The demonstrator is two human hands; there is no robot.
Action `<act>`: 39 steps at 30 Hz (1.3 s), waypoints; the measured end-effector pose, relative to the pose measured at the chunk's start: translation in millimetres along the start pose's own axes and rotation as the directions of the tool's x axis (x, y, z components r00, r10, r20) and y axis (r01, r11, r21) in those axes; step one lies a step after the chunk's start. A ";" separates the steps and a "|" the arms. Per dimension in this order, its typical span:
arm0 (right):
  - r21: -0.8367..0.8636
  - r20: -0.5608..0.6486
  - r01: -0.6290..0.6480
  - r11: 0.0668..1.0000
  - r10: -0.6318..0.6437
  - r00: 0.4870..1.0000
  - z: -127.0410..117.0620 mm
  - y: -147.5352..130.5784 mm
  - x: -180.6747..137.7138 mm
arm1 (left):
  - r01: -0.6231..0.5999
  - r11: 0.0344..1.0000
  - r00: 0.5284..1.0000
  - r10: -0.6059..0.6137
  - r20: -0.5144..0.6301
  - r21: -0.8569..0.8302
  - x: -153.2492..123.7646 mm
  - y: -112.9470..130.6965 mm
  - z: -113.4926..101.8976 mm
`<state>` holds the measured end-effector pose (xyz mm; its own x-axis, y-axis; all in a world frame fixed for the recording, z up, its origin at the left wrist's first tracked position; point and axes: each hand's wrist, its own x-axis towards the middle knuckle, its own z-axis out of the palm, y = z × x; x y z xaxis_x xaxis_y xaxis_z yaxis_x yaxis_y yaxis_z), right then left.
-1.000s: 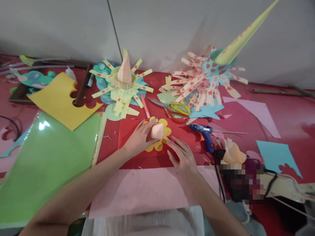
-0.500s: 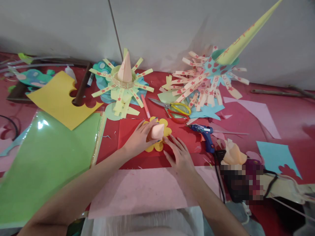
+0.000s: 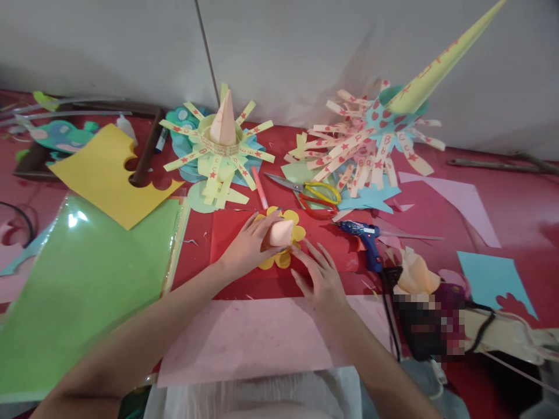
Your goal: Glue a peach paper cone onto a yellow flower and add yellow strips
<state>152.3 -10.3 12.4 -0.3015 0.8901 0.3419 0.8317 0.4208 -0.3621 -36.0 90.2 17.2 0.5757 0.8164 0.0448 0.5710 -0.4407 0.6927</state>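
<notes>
A pale peach paper cone (image 3: 282,233) lies across a yellow paper flower (image 3: 298,232), which rests on a red sheet (image 3: 231,233). My left hand (image 3: 251,243) is closed around the cone, thumb on the near side and fingers on the far side. My right hand (image 3: 321,270) is beside the flower with its fingers apart, a fingertip at the petals' lower right edge. The cone's left end is hidden under my left hand.
A blue glue gun (image 3: 364,235) and scissors (image 3: 321,192) lie beyond the right hand. Paper crafts with cones (image 3: 224,125) stand behind. A green sheet (image 3: 100,291) lies left, a pink sheet (image 3: 275,337) in front, a yellow sheet (image 3: 111,180) at back left.
The whole view has shifted very slightly. Both hands, the cone and the flower stay in nearly the same position.
</notes>
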 end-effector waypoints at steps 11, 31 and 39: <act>0.004 -0.025 0.077 0.997 -0.077 0.997 0.6 -6.2 0.4 | -0.012 1.000 1.000 0.011 -0.028 -0.019 -0.9 -0.4 1.4; 0.030 -0.020 -0.070 0.997 0.071 0.997 2.3 -2.5 0.7 | 0.022 0.999 1.000 -0.023 -0.017 -0.025 -1.2 -0.8 2.2; 0.020 0.014 -0.103 0.994 0.103 0.995 2.9 -1.7 1.7 | 0.046 0.998 0.999 -0.047 -0.009 -0.041 -0.9 1.0 0.7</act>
<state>149.0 -9.0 11.1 -0.2209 0.9308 0.2911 0.8488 0.3305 -0.4128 -35.5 88.8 17.3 0.5429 0.8396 0.0191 0.5725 -0.3867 0.7230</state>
